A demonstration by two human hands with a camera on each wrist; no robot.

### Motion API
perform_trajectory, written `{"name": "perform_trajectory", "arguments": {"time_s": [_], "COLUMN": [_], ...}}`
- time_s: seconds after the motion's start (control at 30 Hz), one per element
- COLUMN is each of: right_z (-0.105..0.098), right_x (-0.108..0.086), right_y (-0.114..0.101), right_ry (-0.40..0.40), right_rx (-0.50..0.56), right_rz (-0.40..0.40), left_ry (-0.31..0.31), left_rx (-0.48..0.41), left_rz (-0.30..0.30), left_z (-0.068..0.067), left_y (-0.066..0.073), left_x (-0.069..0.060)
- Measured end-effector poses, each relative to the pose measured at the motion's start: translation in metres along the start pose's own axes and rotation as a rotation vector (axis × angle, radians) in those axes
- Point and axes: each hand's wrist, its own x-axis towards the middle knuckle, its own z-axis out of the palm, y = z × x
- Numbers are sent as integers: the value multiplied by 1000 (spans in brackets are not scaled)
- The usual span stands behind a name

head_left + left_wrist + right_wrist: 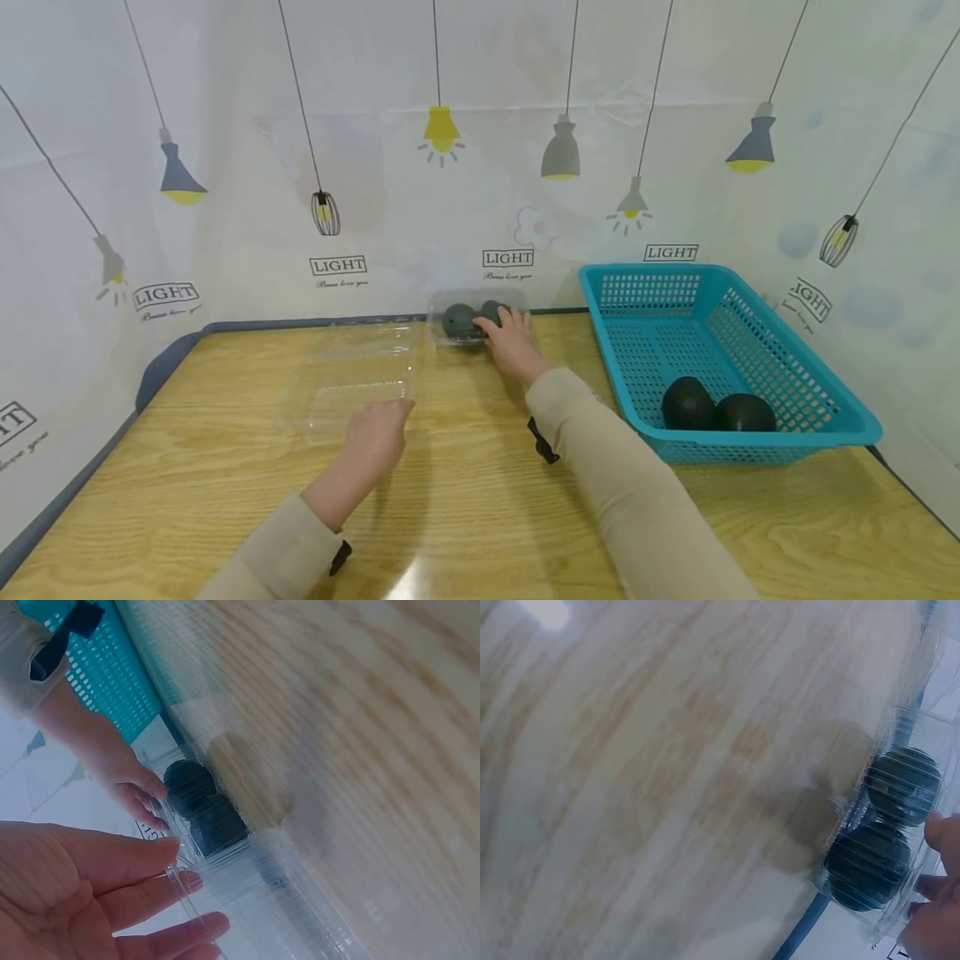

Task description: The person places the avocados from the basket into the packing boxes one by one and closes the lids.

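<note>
Two dark, rounded avocados (459, 322) show through the ribbed side of a clear plastic container (894, 724) at the table's back edge. Over that container's right half is my right hand (513, 343), its thumb apart from its fingers and its fingertips at the container's upper side. A second clear plastic container (360, 371) lies on the table to the left. By its near right edge is my left hand (377, 433). In the left wrist view, the left thumb and fingers (154, 941) are spread loosely near the clear rim, with thumb and forefinger apart.
On the right stands a turquoise perforated basket (828, 375) with two more dark avocados (687, 404) at its near end. The wood-grain table (480, 500) meets a white printed backdrop (405, 208) along its back and sides.
</note>
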Motion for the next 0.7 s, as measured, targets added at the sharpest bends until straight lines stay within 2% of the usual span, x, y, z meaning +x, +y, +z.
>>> {"name": "perform_trajectory", "arguments": {"time_s": [0.13, 0.3, 0.43, 0.57, 0.7], "right_z": [-4, -15, -31, -57, -84], "right_x": [0, 0, 0, -1, -3], "right_y": [-1, -3, -5, -8, -6], "right_ry": [-27, -111, -126, -137, -148], "right_rx": [15, -50, -70, 17, 92], "right_rz": [-2, -14, -42, -52, -32], "left_ry": [-23, 22, 55, 75, 40], "left_rx": [-6, -11, -9, 8, 22], "left_rz": [-9, -2, 9, 14, 2], "left_z": [-1, -2, -3, -3, -3], "left_y": [-1, -1, -3, -6, -9], "left_x": [-1, -4, -6, -8, -9]}}
